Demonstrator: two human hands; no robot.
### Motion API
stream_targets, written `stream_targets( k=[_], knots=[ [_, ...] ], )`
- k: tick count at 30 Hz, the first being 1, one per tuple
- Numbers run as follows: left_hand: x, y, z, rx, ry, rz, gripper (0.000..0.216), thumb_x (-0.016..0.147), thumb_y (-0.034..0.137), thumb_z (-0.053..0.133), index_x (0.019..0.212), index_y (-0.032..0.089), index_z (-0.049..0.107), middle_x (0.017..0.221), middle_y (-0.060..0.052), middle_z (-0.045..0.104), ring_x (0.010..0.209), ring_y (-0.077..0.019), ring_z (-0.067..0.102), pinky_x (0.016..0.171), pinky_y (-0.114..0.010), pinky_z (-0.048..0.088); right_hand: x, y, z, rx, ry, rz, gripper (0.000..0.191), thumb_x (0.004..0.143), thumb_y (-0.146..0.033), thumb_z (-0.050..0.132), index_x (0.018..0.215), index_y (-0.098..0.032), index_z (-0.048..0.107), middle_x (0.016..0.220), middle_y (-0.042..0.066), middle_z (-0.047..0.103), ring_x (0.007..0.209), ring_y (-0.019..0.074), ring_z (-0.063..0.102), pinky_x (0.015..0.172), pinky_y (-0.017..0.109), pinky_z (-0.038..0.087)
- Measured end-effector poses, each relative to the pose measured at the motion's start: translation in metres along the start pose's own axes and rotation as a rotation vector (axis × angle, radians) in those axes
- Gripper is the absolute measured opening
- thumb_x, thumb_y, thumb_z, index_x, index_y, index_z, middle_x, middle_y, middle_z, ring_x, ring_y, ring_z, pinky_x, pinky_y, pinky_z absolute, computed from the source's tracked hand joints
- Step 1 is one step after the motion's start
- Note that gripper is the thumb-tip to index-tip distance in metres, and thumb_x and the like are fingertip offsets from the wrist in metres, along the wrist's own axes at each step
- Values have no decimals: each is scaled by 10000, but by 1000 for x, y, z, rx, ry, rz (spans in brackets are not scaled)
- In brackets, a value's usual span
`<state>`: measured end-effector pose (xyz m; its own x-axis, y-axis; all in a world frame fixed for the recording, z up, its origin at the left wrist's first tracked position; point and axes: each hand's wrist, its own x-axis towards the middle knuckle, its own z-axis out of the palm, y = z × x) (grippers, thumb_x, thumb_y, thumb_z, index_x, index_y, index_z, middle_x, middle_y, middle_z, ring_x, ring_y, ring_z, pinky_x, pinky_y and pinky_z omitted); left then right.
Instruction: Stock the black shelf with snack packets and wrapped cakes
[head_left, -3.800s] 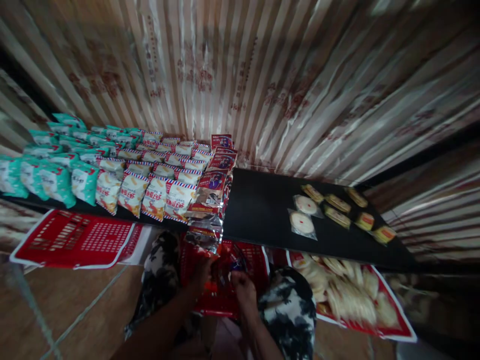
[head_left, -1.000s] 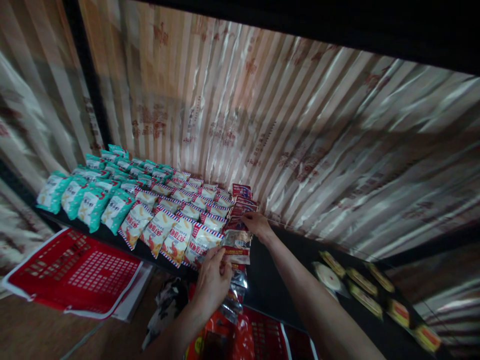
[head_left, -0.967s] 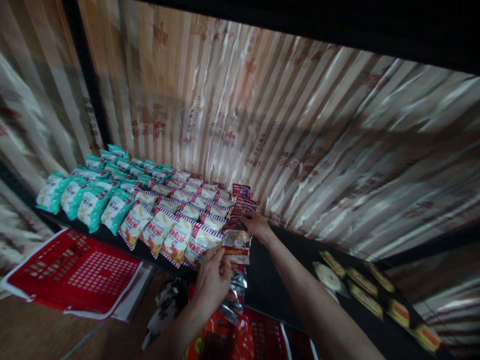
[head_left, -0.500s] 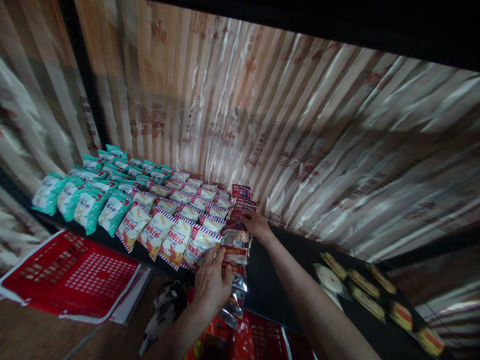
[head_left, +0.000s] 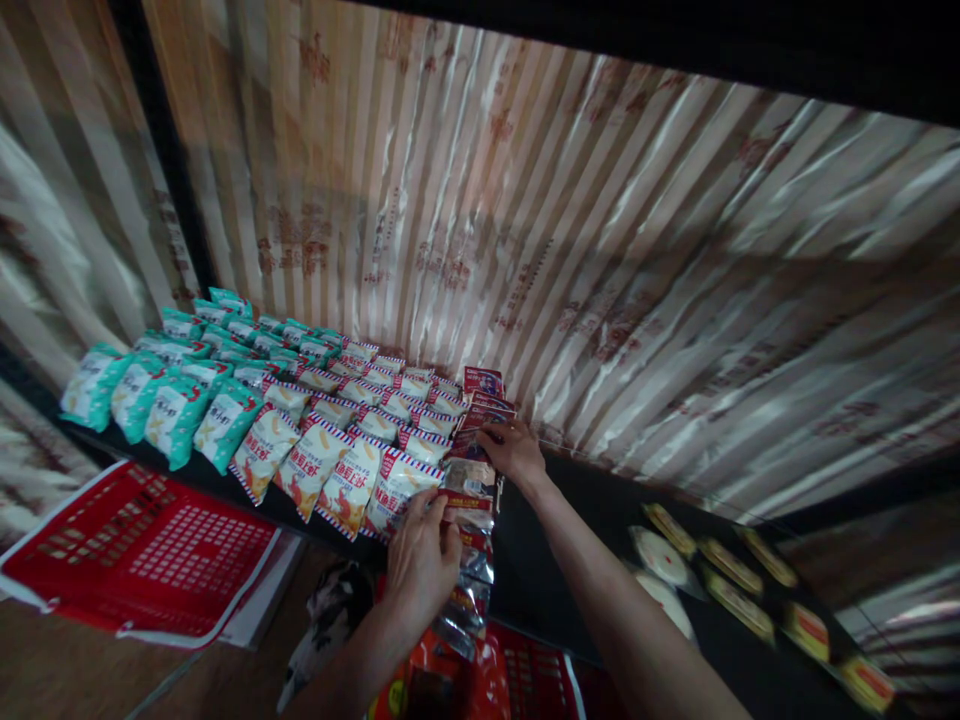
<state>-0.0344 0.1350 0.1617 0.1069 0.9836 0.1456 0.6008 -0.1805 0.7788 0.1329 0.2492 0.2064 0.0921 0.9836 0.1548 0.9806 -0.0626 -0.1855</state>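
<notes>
Dark-red, flat foil packets (head_left: 471, 478) overlap in a narrow row on the black shelf (head_left: 532, 570), both my hands on them.

My left hand (head_left: 424, 552) touches the near part of the row and my right hand (head_left: 513, 452) its right edge farther back; the hands are apart, and I cannot tell whether either grips a packet. White bags with red-and-blue striped edges (head_left: 351, 485) crowd the left side, plump teal bags (head_left: 174, 412) beyond them. Striped, creased sheeting (head_left: 450, 170) closes off the back. To the right, my forearm reaches past round white discs in clear wrappers (head_left: 660, 556) and small yellow packs (head_left: 739, 606).
</notes>
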Motion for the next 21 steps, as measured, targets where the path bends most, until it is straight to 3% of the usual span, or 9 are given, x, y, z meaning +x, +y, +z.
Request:
stream_targets(
  k=[6, 10, 13, 21],
  knots=[
    [-2, -1, 1, -26, 2, -3, 482, 796, 220, 413, 1250, 94, 514, 1272, -150, 523, 1194, -255, 476, 1027, -390, 386, -15, -9, -1, 47, 120, -116, 255, 807, -367, 531, 973, -267, 699, 1269, 40, 563, 1286, 271, 337, 1024, 470, 242],
    [-2, -2, -1, -34, 6, 15, 445, 794, 207, 418, 1209, 112, 548, 1259, -139, 525, 1164, -242, 500, 1012, -376, 403, -26, -21, -12, 123, -58, -312, 240, 840, -319, 489, 960, -272, 691, 1070, 24, 679, 1168, 223, 487, 1044, 435, 218],
    [0, -2, -2, -52, 26, 13, 411, 795, 183, 413, 1165, 100, 570, 1223, -139, 546, 1131, -228, 523, 1004, -357, 412, -33, -28, -17, 141, -176, -372, 250, 859, -312, 462, 945, -267, 691, 1010, 24, 700, 1030, 197, 579, 1022, 408, 252],
    [0, -6, 4, -95, 84, 17, 354, 797, 145, 424, 1109, 118, 590, 1129, -117, 594, 1065, -205, 561, 973, -348, 441, -43, -33, -18, 112, -224, -399, 264, 868, -282, 438, 967, -250, 681, 989, 37, 708, 961, 187, 611, 972, 380, 292]
  ],
)
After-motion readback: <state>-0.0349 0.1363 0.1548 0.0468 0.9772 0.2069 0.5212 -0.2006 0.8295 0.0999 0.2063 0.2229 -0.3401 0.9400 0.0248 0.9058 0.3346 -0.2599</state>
